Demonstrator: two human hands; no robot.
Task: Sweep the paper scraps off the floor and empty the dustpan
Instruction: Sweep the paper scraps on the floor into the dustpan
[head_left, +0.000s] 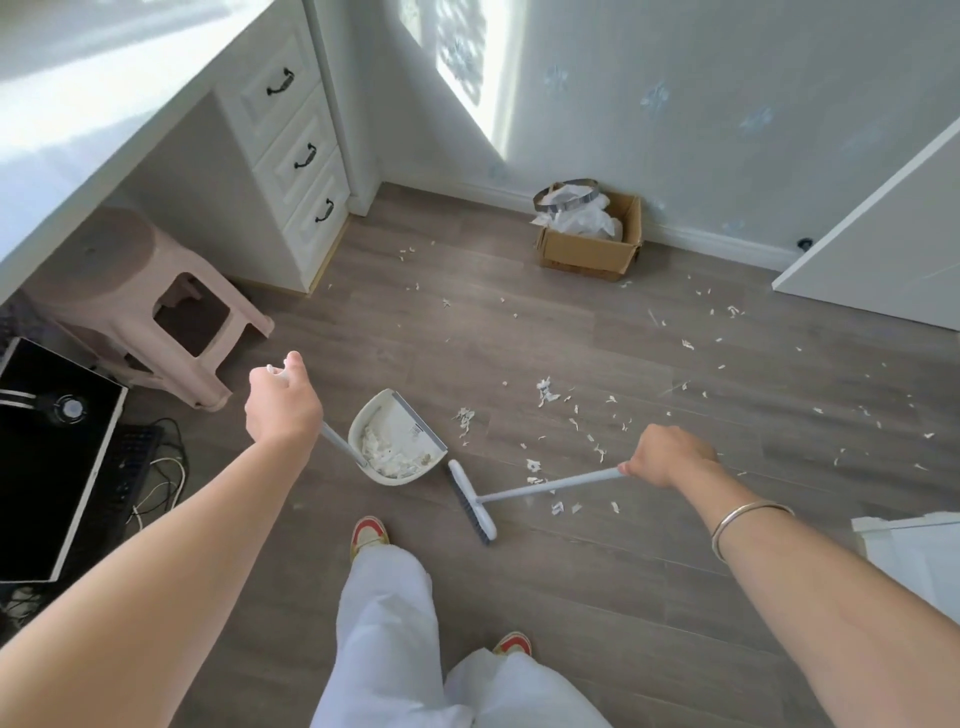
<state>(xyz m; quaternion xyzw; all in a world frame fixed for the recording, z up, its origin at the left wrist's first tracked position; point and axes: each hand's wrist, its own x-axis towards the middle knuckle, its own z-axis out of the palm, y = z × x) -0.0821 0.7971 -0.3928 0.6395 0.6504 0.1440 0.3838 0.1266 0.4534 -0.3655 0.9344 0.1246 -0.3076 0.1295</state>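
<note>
On the grey wood floor (597, 597) in front of you, the head camera shows both of your bare arms reaching forward. Your left hand (283, 402) is wrapped tight around the top of the dustpan's long handle (340, 444), thumb up, and the white dustpan (397, 439) sits on the floor just ahead of your left foot, its open lip facing right. Inside it lies a small heap of paper scraps (387, 457). Your right hand (667, 456) is closed in a fist around the pale broom handle (550, 487), which slants down and left to the broom head (471, 501). That head rests on the boards just right of the dustpan, bristles toward the pan, close to its lip but not clearly touching. A thin metal bangle (748, 522) rings your right wrist.

More loose scraps (571, 415) are strewn across the floor to the right of the pan, thickest in the middle and thinning toward the white door (883, 234) at the right edge. Against the far wall stands a cardboard box (592, 244) holding crumpled white plastic. At left, a pink plastic stool (156, 306) sits under the white desk (104, 104), beside a cabinet with 3 drawers (296, 156). A black computer case (52, 467) lies at the far left with cables next to it. Your white trousers (395, 649) and 2 red-and-white shoes fill the bottom of the view.
</note>
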